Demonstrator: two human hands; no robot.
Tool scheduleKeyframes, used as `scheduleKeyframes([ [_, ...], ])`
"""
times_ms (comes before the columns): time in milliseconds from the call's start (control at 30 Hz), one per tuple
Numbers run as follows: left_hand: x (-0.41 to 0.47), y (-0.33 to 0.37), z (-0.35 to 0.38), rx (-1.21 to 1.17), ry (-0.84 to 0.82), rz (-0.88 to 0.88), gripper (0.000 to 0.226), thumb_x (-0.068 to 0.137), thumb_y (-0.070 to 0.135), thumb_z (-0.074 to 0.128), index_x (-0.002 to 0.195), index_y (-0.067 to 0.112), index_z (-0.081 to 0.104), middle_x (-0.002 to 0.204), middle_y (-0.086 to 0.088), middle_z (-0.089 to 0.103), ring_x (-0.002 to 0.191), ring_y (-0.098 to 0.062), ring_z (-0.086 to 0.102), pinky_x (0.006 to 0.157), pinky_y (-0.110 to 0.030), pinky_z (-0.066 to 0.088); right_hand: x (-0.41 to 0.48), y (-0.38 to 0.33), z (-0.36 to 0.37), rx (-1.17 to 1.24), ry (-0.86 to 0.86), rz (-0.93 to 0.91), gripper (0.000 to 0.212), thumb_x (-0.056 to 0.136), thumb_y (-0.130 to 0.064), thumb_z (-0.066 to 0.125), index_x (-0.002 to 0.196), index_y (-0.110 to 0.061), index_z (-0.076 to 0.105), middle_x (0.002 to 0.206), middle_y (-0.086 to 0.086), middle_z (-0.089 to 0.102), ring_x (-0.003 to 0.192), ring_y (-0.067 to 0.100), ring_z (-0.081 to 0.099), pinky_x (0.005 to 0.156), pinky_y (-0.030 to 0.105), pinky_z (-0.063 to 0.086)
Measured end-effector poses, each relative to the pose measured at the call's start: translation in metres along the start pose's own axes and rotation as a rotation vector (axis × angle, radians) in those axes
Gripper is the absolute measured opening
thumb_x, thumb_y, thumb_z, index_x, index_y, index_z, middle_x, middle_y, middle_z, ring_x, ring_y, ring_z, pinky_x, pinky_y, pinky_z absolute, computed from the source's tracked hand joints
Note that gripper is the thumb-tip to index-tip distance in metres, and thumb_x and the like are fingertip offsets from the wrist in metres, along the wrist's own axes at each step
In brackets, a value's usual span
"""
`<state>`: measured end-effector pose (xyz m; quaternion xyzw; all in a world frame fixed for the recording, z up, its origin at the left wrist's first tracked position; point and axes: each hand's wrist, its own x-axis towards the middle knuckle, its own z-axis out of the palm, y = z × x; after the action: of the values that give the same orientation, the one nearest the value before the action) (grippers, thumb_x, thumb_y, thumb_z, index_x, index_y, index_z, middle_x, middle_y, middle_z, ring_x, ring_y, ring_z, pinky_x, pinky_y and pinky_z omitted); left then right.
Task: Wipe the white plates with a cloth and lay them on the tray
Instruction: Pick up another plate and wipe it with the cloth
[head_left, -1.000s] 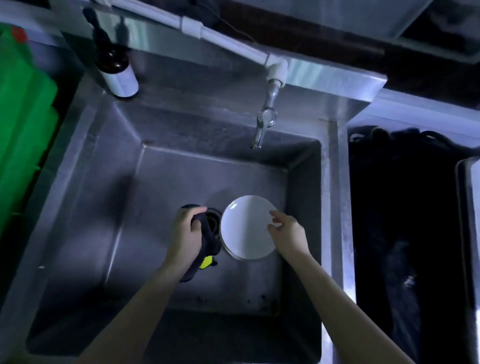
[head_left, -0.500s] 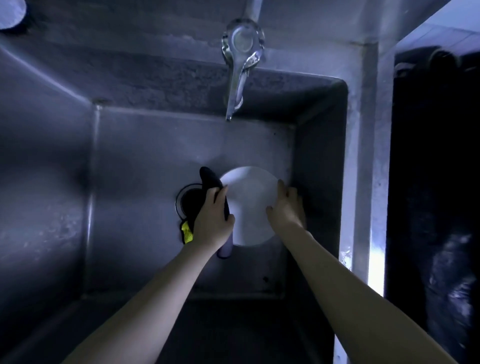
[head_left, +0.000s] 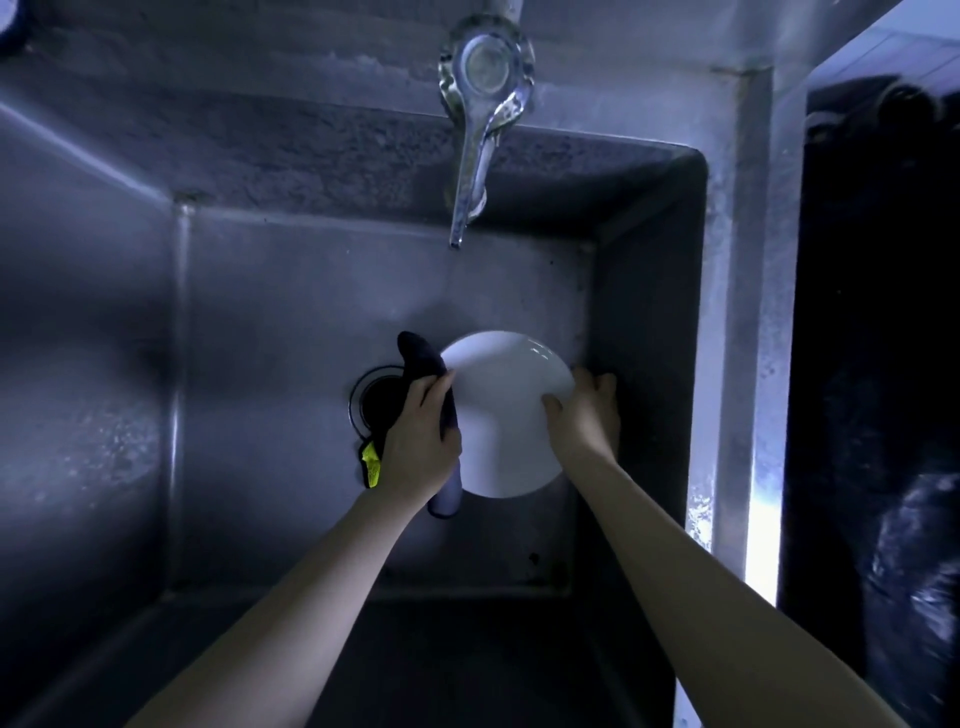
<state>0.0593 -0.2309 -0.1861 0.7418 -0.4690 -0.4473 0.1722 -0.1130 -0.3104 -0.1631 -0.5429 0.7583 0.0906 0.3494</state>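
Since a second ago the left hand (head_left: 418, 447) has carried the cloth (head_left: 418, 356) from over the drain (head_left: 371, 400) to the plate (head_left: 506, 415). Over the last half second both hands have hardly shifted.

That plate is round, white and glossy, with a small highlight near its far rim. It is held tilted above the floor of the steel sink (head_left: 260, 364), whose walls look dull and spotted. The cloth is dark and soft, with a bright yellow patch (head_left: 370, 462) showing just outside the left hand's grip. One rounded end sticks up past the fingers and the other hangs below the wrist.

The left hand's fingers are curled round the cloth, pressing it on the plate's left edge and hiding that edge. Across from this grip, the right hand (head_left: 584, 415) clasps the opposite rim, thumb on the face and fingers behind, probably on the underside, though the dim light blurs them. Both forearms reach in from the bottom, cut off by the frame. A shiny metal tap (head_left: 475, 156) hangs beyond the grips, and the drain is half hidden behind the cloth.
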Motion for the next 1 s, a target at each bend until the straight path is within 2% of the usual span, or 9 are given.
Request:
scheduleKeyframes([
  [233, -0.014, 0.009, -0.015, -0.102, 0.036, -0.068, 0.07, 0.088, -0.011, 0.042, 0.151, 0.018, 0.035, 0.155, 0.001, 0.032, 0.141, -0.016, 0.033, 0.102, -0.016, 0.026, -0.002, -0.003, -0.031, 0.275, -0.144, -0.088, 0.017, 0.1, -0.014, 0.051, 0.116, -0.011, 0.057, 0.106, 0.012, 0.062, 0.085, 0.024, 0.055, 0.062, 0.03, 0.039],
  [333, -0.026, 0.013, -0.035, -0.194, 0.047, -0.099, 0.077, 0.085, -0.017, 0.039, 0.153, 0.019, 0.031, 0.155, -0.001, 0.032, 0.143, -0.016, 0.03, 0.107, -0.022, 0.025, -0.013, -0.005, -0.043, 0.346, -0.186, -0.092, 0.024, 0.097, -0.013, 0.056, 0.12, -0.009, 0.06, 0.102, 0.008, 0.063, 0.091, 0.026, 0.059, 0.072, 0.032, 0.046],
  [467, -0.055, 0.013, -0.07, -0.272, 0.123, -0.098, 0.077, 0.084, -0.018, 0.038, 0.15, 0.022, 0.036, 0.154, -0.001, 0.036, 0.14, -0.012, 0.033, 0.107, -0.024, 0.028, -0.044, -0.007, -0.057, 0.526, -0.16, -0.067, 0.023, 0.095, -0.009, 0.058, 0.117, -0.014, 0.063, 0.107, 0.009, 0.068, 0.1, 0.031, 0.066, 0.086, 0.051, 0.057],
  [567, -0.082, 0.021, -0.094, -0.274, 0.197, -0.065, 0.082, 0.08, -0.017, 0.042, 0.147, 0.031, 0.04, 0.145, 0.005, 0.048, 0.132, -0.011, 0.044, 0.1, -0.019, 0.032, -0.075, -0.008, -0.066, 0.727, -0.22, -0.079, 0.026, 0.096, -0.003, 0.054, 0.117, -0.014, 0.065, 0.106, 0.01, 0.069, 0.092, 0.027, 0.068, 0.073, 0.051, 0.062],
  [633, -0.098, 0.034, -0.106, -0.225, 0.252, -0.013, 0.084, 0.079, -0.016, 0.046, 0.145, 0.036, 0.041, 0.141, 0.009, 0.052, 0.126, -0.008, 0.047, 0.095, -0.017, 0.034, -0.098, -0.012, -0.071, 0.82, -0.233, -0.118, 0.029, 0.097, -0.003, 0.053, 0.123, -0.012, 0.065, 0.1, 0.007, 0.068, 0.081, 0.021, 0.065, 0.061, 0.037, 0.06],
  [700, -0.116, 0.057, -0.117, -0.179, 0.268, 0.094, 0.085, 0.079, -0.014, 0.049, 0.144, 0.04, 0.04, 0.141, 0.014, 0.05, 0.122, -0.007, 0.05, 0.094, -0.026, 0.043, -0.123, -0.019, -0.074, 0.927, -0.231, -0.148, 0.028, 0.098, -0.004, 0.053, 0.117, -0.018, 0.068, 0.096, 0.005, 0.068, 0.077, 0.019, 0.065, 0.06, 0.034, 0.057],
  [767, -0.137, 0.082, -0.123, -0.081, 0.218, 0.302, 0.087, 0.078, -0.014, 0.05, 0.144, 0.04, 0.038, 0.143, 0.024, 0.044, 0.125, -0.001, 0.046, 0.099, -0.035, 0.048, -0.146, -0.03, -0.078, 1.022, -0.236, -0.186, 0.03, 0.098, -0.004, 0.053, 0.105, -0.025, 0.073, 0.096, 0.005, 0.072, 0.082, 0.02, 0.069, 0.062, 0.035, 0.057],
  [867, -0.168, 0.103, -0.123, 0.139, 0.082, 0.605, 0.086, 0.082, -0.004, 0.056, 0.15, 0.04, 0.028, 0.153, 0.015, 0.04, 0.138, -0.003, 0.038, 0.111, -0.028, 0.04, -0.175, -0.043, -0.087, 1.106, -0.256, -0.282, 0.022, 0.099, -0.007, 0.054, 0.105, -0.017, 0.073, 0.093, 0.007, 0.075, 0.081, 0.019, 0.072, 0.059, 0.03, 0.056],
  [1000, -0.177, 0.115, -0.152, 0.104, 0.032, 0.589, 0.058, 0.097, 0.019, 0.048, 0.148, 0.042, 0.031, 0.146, 0.023, 0.048, 0.135, -0.001, 0.043, 0.107, -0.028, 0.041, -0.203, -0.049, -0.105, 1.225, -0.227, -0.336, 0.02, 0.099, -0.006, 0.053, 0.11, -0.009, 0.069, 0.092, 0.009, 0.075, 0.078, 0.019, 0.071, 0.059, 0.03, 0.056],
])
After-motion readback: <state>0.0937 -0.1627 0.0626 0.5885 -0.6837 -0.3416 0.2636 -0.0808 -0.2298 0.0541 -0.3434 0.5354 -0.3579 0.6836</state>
